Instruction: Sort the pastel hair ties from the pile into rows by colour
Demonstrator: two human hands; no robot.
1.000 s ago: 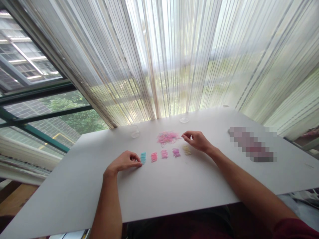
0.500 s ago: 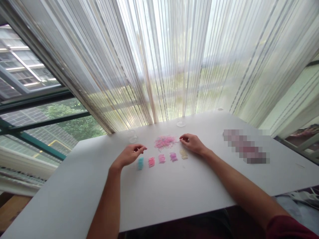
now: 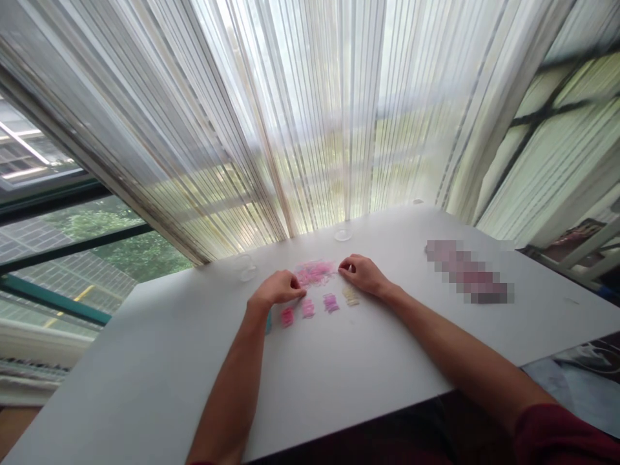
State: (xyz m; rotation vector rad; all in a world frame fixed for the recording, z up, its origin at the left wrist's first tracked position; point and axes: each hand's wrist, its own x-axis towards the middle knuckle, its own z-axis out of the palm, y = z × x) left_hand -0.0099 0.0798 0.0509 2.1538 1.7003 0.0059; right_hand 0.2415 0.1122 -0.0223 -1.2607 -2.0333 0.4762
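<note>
A loose heap of small pink and mixed-colour pieces (image 3: 316,272) lies on the white table. In front of it is a row of small sorted piles: teal (image 3: 268,323), partly behind my left wrist, red-pink (image 3: 287,316), light pink (image 3: 308,308), purple (image 3: 330,303) and pale yellow (image 3: 351,296). My left hand (image 3: 282,288) is at the heap's left front edge, fingers pinched together; what they hold, if anything, is too small to name. At the heap's right edge, my right hand (image 3: 359,272) has its fingertips together, their contents not discernible.
Two clear round dishes or lids, one at the left back (image 3: 245,267) and one at the back middle (image 3: 343,235), stand on the table (image 3: 159,349). A blurred pinkish object (image 3: 467,271) lies at the right. Striped sheer curtains hang behind the table's back edge.
My left hand has moved right to the heap, and its fingers have closed; its wrist now partly covers the teal pile. My right hand stays beside the heap. The view has shifted slightly.
</note>
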